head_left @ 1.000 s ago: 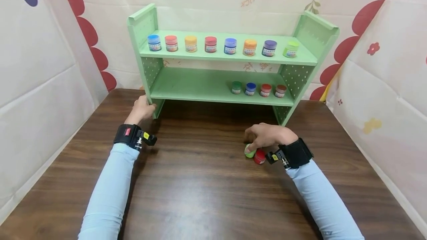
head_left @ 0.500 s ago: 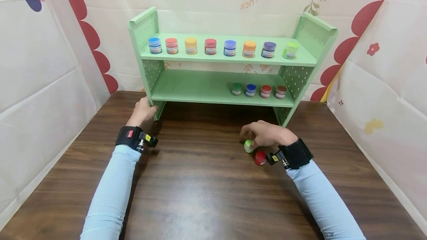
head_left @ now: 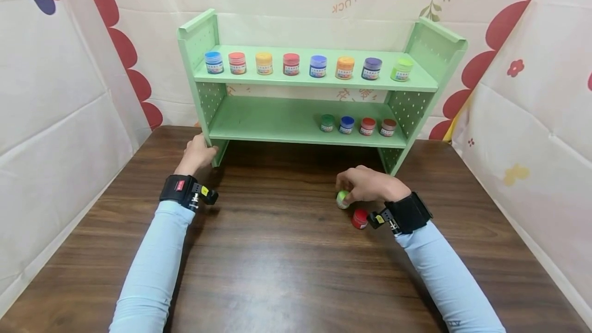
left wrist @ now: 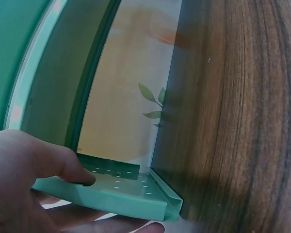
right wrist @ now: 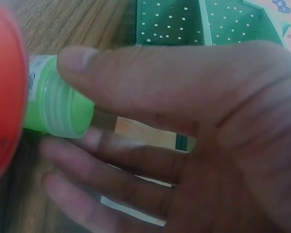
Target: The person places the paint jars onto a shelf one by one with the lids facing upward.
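Note:
My left hand (head_left: 197, 155) grips the lower left side panel of the light green shelf (head_left: 296, 140); in the left wrist view the thumb lies inside the perforated panel (left wrist: 121, 187) and the fingers are behind it. On the table in front of the shelf's right end, my right hand (head_left: 367, 184) pinches a small light green jar (head_left: 341, 200) between thumb and fingers. The right wrist view shows the thumb against the jar's lid side, with fingers below. A red-lidded jar (head_left: 360, 218) stands close by, apart from the green one, near the right wrist.
A row of several coloured jars (head_left: 291, 65) lines the upper shelf board. Several smaller jars (head_left: 346, 125) stand at the right of the lower board. The brown wooden table (head_left: 259, 251) is bounded by printed cloth walls (head_left: 60, 91).
My right hand has shifted slightly away from me and left with the light green jar, which now stands apart from the red jar. My left hand keeps its grip on the shelf.

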`<action>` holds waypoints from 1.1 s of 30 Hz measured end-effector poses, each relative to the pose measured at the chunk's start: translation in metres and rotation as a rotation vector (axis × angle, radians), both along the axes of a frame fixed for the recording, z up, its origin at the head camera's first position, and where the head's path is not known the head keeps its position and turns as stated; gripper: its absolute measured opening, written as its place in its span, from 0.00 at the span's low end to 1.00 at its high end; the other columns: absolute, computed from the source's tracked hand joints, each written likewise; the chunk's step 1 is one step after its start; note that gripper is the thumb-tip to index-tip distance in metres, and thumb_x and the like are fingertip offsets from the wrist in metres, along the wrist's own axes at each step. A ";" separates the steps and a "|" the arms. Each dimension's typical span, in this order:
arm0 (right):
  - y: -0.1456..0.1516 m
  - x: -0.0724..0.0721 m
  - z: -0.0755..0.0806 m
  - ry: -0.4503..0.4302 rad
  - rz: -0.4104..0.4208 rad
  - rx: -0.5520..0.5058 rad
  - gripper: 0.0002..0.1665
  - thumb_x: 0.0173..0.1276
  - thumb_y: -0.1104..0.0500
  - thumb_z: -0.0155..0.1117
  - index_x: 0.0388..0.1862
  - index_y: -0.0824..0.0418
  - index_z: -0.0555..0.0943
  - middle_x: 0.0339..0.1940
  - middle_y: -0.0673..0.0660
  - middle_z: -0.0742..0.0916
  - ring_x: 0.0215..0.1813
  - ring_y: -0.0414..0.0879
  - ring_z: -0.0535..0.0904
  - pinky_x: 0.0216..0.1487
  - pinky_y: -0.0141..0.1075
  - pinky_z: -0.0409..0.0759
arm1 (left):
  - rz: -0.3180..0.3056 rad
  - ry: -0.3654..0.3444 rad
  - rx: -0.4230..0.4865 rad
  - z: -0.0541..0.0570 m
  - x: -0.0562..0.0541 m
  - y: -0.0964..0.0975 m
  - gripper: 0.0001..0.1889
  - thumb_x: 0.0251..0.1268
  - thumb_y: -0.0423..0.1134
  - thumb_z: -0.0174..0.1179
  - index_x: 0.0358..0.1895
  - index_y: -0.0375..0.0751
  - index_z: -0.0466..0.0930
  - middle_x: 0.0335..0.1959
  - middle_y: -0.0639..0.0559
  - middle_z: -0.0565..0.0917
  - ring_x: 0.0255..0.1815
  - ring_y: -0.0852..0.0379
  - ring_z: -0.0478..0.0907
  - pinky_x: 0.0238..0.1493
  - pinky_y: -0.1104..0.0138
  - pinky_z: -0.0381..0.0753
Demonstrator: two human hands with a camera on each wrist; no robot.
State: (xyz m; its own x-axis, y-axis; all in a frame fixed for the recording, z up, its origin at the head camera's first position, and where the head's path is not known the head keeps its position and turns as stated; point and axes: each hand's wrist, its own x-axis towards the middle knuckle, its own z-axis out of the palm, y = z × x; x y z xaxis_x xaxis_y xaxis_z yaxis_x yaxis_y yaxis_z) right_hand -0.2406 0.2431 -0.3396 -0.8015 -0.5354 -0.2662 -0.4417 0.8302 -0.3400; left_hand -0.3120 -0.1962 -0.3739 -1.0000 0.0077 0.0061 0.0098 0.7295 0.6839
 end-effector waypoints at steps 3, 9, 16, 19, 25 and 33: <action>0.000 0.000 -0.001 0.002 -0.001 -0.012 0.16 0.63 0.61 0.76 0.50 0.58 0.85 0.39 0.51 0.86 0.42 0.45 0.78 0.45 0.39 0.78 | 0.000 -0.001 0.004 0.001 0.001 0.000 0.19 0.74 0.40 0.50 0.60 0.30 0.71 0.52 0.33 0.77 0.54 0.38 0.74 0.60 0.41 0.75; 0.001 -0.002 -0.003 0.024 0.004 -0.009 0.17 0.62 0.59 0.77 0.50 0.58 0.85 0.36 0.51 0.85 0.39 0.45 0.76 0.42 0.37 0.76 | 0.003 0.004 0.004 0.002 0.001 0.001 0.19 0.73 0.39 0.50 0.60 0.32 0.72 0.52 0.34 0.77 0.54 0.38 0.73 0.61 0.41 0.74; 0.003 -0.001 -0.004 0.034 0.022 -0.037 0.15 0.62 0.61 0.78 0.47 0.57 0.85 0.38 0.50 0.87 0.43 0.45 0.78 0.47 0.41 0.79 | -0.008 0.022 0.005 0.002 -0.002 0.003 0.16 0.73 0.39 0.50 0.57 0.33 0.72 0.48 0.36 0.76 0.51 0.39 0.72 0.56 0.45 0.74; 0.003 -0.001 -0.004 0.038 0.017 -0.047 0.17 0.61 0.60 0.79 0.48 0.58 0.85 0.38 0.50 0.88 0.43 0.45 0.80 0.47 0.41 0.80 | -0.011 0.017 0.007 0.002 -0.002 0.003 0.16 0.74 0.39 0.50 0.58 0.33 0.72 0.48 0.36 0.76 0.52 0.39 0.72 0.55 0.46 0.73; 0.003 -0.001 -0.005 0.032 0.020 -0.054 0.15 0.62 0.61 0.77 0.48 0.58 0.85 0.38 0.51 0.87 0.42 0.45 0.79 0.46 0.40 0.80 | -0.015 0.009 0.009 0.001 -0.001 0.001 0.19 0.74 0.39 0.50 0.62 0.32 0.72 0.51 0.35 0.77 0.53 0.39 0.72 0.58 0.44 0.74; 0.004 -0.001 -0.003 0.005 0.025 -0.077 0.15 0.66 0.65 0.72 0.51 0.59 0.86 0.42 0.53 0.88 0.43 0.45 0.79 0.47 0.40 0.80 | -0.015 0.005 0.019 0.001 0.001 0.000 0.21 0.74 0.39 0.50 0.64 0.31 0.71 0.53 0.34 0.78 0.54 0.38 0.75 0.59 0.43 0.76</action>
